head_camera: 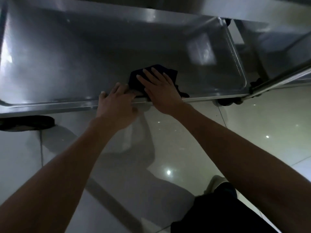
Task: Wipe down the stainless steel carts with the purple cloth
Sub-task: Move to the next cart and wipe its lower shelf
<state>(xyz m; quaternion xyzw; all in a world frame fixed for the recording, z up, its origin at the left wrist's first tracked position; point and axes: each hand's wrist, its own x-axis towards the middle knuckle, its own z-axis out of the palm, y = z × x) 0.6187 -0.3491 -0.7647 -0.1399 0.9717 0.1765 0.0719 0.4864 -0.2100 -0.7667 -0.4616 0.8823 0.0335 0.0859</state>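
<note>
Fingers (pixel 148 73) flat on cloth (pixel 170 72), steel cart shelf (pixel 84 52)

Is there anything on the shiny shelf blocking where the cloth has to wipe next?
Nothing visible. The right hand presses the dark purple cloth flat on the stainless steel cart shelf, bare all around; the left hand rests on its front edge.

Bare forearms (pixel 244 148), dark trousers (pixel 218 216), pale shoe (pixel 214 183).

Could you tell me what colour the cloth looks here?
The cloth looks very dark, almost black-purple, in the head view.
</note>
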